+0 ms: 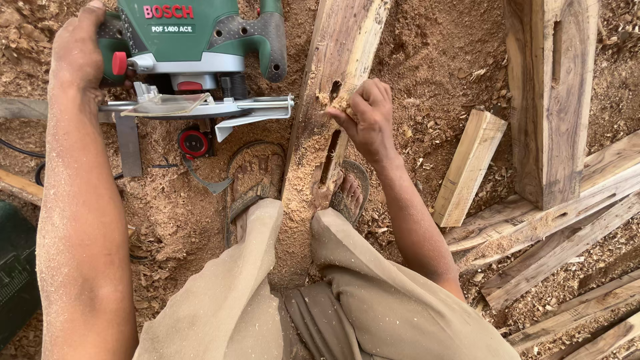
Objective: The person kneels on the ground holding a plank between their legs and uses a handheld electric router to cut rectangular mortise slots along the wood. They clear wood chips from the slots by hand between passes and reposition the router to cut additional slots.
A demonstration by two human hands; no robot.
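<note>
The ground (427,60) is covered all over with reddish-brown sawdust and wood shavings, thick enough to hide whatever lies beneath. A long rough plank (333,87) runs up the middle of the view between the person's legs, pale along its edges and dusted with sawdust. Two narrow slots are cut into it, one above the other.

The right hand (369,119) rests on the plank at the upper slot, its fingers curled in and pinched together with a little sawdust between them. The lower slot lies just below the wrist.

The left hand (79,50) reaches to the upper left and closes around the side handle of a green power router (193,47), which sits on the sawdust just beside the plank. The router has a grey metal base, a clear plastic guard, a red button near the handle and a red knob below. A light label with red lettering sits on its green top. A black cable (20,152) trails off to the left.

Both feet, in dusty sandals (253,180), stand either side of the plank. The legs wear tan trousers.

To the right, well apart from the hand, a short pale block (469,167) lies tilted on the shavings. Beyond it a thick slotted beam (550,100) lies over several long planks (567,233). A dark green case (17,273) shows at the left edge.
</note>
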